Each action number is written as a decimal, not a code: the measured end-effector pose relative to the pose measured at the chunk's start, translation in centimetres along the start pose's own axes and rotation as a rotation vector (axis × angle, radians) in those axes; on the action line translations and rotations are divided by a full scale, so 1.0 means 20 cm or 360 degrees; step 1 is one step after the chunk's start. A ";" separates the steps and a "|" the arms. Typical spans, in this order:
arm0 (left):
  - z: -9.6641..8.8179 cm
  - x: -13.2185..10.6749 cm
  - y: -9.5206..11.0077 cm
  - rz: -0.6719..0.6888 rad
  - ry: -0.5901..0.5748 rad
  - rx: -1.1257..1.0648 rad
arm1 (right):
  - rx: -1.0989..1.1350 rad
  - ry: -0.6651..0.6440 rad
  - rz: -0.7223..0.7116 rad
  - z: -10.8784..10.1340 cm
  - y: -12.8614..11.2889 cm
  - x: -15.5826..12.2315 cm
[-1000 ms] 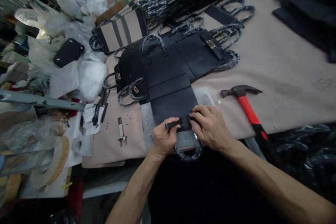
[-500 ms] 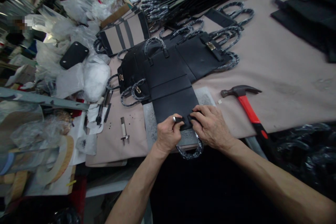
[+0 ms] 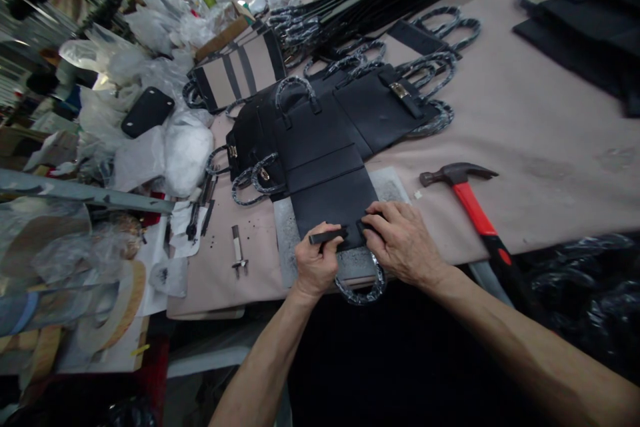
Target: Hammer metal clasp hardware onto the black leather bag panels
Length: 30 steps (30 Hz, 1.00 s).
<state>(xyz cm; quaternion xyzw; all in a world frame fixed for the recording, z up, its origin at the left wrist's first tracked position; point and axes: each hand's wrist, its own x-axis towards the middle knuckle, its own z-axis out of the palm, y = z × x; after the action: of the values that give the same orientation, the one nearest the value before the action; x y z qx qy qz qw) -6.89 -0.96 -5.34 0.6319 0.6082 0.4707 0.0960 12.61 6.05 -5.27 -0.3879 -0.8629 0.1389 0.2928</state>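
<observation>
A black leather bag panel (image 3: 330, 197) lies flat on a grey speckled slab (image 3: 286, 230). Pinched in my left hand (image 3: 316, 265) is a short dark punch (image 3: 323, 237), tilted almost level over the panel's lower part. My right hand (image 3: 400, 240) presses at the panel's lower right, its bent fingers on a small black strap (image 3: 364, 225). My fingertips cover part of that strap. Below both hands a plastic-wrapped handle (image 3: 364, 293) hangs over the table's front edge.
A claw hammer (image 3: 470, 203) with a red and black grip lies right of the slab. To the left are a small metal tool (image 3: 239, 253) and dark rod tools (image 3: 195, 213). More black bags (image 3: 385, 107) lie behind. Plastic bags (image 3: 187, 153) crowd the left.
My left hand has shifted slightly left and tipped the punch, so its length shows instead of its shiny end. My right hand stays in place. The view has moved a little.
</observation>
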 end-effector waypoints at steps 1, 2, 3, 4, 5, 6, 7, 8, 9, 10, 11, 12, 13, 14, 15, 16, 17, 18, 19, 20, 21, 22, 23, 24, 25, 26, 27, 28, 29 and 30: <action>0.00 0.00 0.00 -0.0007 -0.0007 -0.0019 | 0.0006 -0.0006 0.0006 0.00 0.00 0.00; 0.00 0.00 0.00 -0.0012 -0.0016 -0.0044 | 0.0012 -0.0015 0.0010 0.00 0.01 0.00; 0.00 0.00 0.00 -0.0011 -0.0026 -0.0073 | 0.0013 -0.0026 0.0008 0.00 0.01 0.00; 0.00 0.00 0.00 -0.0002 -0.0035 -0.0098 | 0.0012 -0.0044 0.0002 0.00 0.01 0.00; 0.00 0.00 0.01 0.0021 -0.0040 -0.0111 | 0.0011 -0.0065 -0.0011 0.00 0.01 0.00; -0.01 0.00 0.01 0.0055 -0.0044 -0.0105 | 0.0011 -0.0086 -0.0025 -0.01 0.01 0.00; -0.01 0.00 0.01 0.0097 -0.0044 -0.0086 | 0.0011 -0.0109 -0.0041 -0.01 0.01 0.00; -0.01 0.00 0.01 0.0148 -0.0047 -0.0061 | 0.0011 -0.0132 -0.0060 -0.01 0.01 0.00; -0.01 0.00 0.02 0.0203 -0.0049 -0.0039 | 0.0015 -0.0153 -0.0082 -0.02 0.01 0.00; -0.01 0.00 0.02 0.0249 -0.0052 -0.0022 | 0.0021 -0.0176 -0.0106 -0.02 0.01 0.00; -0.01 -0.01 0.02 0.0277 -0.0051 -0.0014 | 0.0025 -0.0196 -0.0127 -0.02 0.01 0.00; -0.01 -0.01 0.02 0.0287 -0.0043 -0.0015 | 0.0029 -0.0211 -0.0144 -0.02 0.01 0.01; -0.01 -0.01 0.02 0.0289 -0.0032 -0.0019 | 0.0031 -0.0225 -0.0157 -0.02 0.02 0.01; -0.01 -0.01 0.02 0.0286 -0.0022 -0.0022 | 0.0032 -0.0234 -0.0165 -0.02 0.02 0.01; -0.01 -0.01 0.02 0.0286 -0.0014 -0.0026 | 0.0031 -0.0247 -0.0169 -0.02 0.02 0.01; -0.01 -0.01 0.02 0.0296 -0.0013 -0.0031 | 0.0028 -0.0262 -0.0175 -0.02 0.03 0.01; -0.01 -0.01 0.02 0.0312 -0.0017 -0.0032 | 0.0026 -0.0281 -0.0183 -0.02 0.03 0.01; -0.01 -0.02 0.02 0.0323 -0.0022 -0.0031 | 0.0024 -0.0306 -0.0192 -0.02 0.03 0.01; -0.01 -0.01 0.02 0.0322 -0.0023 -0.0027 | 0.0022 -0.0327 -0.0200 -0.02 0.04 0.01; -0.01 -0.01 0.02 0.0306 -0.0022 -0.0022 | 0.0022 -0.0342 -0.0207 -0.02 0.04 0.01; -0.01 -0.01 0.02 0.0282 -0.0018 -0.0016 | 0.0023 -0.0349 -0.0209 -0.02 0.04 0.01; -0.01 -0.01 0.02 0.0256 -0.0017 -0.0011 | 0.0026 -0.0349 -0.0208 -0.01 0.04 0.00; -0.01 -0.01 0.03 0.0228 -0.0016 -0.0012 | 0.0031 -0.0345 -0.0203 -0.01 0.04 0.00; -0.01 -0.01 0.03 0.0197 -0.0014 -0.0020 | 0.0036 -0.0340 -0.0197 -0.01 0.04 0.00; -0.01 0.00 0.03 0.0160 -0.0012 -0.0031 | 0.0041 -0.0333 -0.0191 -0.01 0.04 0.00; -0.01 0.00 0.03 0.0115 -0.0008 -0.0042 | 0.0044 -0.0327 -0.0186 -0.01 0.04 0.00; -0.01 0.01 0.03 0.0064 -0.0009 -0.0050 | 0.0047 -0.0322 -0.0184 -0.01 0.04 0.00; -0.01 0.01 0.03 0.0012 -0.0012 -0.0054 | 0.0047 -0.0319 -0.0182 -0.01 0.04 0.00; -0.01 0.02 0.03 -0.0034 -0.0020 -0.0052 | 0.0047 -0.0316 -0.0178 -0.01 0.04 0.00; -0.01 0.03 0.04 -0.0069 -0.0036 -0.0045 | 0.0048 -0.0313 -0.0173 0.00 0.04 0.00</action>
<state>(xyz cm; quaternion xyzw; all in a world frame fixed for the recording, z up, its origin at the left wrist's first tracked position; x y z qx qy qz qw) -6.66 -0.79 -4.42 0.6224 0.6140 0.4699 0.1219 13.09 6.62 -5.56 -0.3205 -0.9051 0.1731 0.2195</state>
